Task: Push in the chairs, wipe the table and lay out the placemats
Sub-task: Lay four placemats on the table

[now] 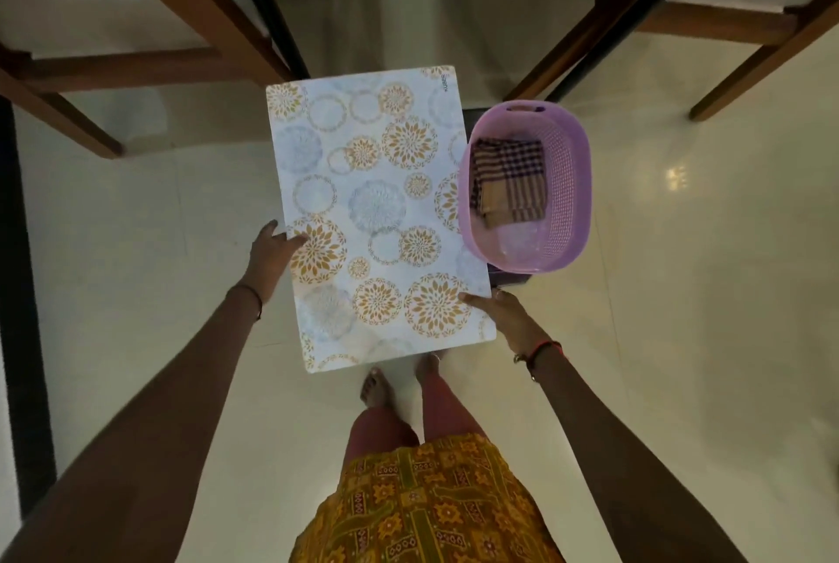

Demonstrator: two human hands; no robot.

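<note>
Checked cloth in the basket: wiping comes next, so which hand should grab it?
Probably the right hand: it grips the placemat beside the purple basket holding the checked cloth; the left hand is opposite.

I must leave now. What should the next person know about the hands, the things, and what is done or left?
Left hand and right hand each grip an edge of the placemat, held flat above the floor.
The checked cloth lies folded in the purple basket beside the mat.
Wooden chairs stand ahead; the tabletop is not in view.
No placemat visibly laid yet; chairs and wiping cannot be judged.
</note>
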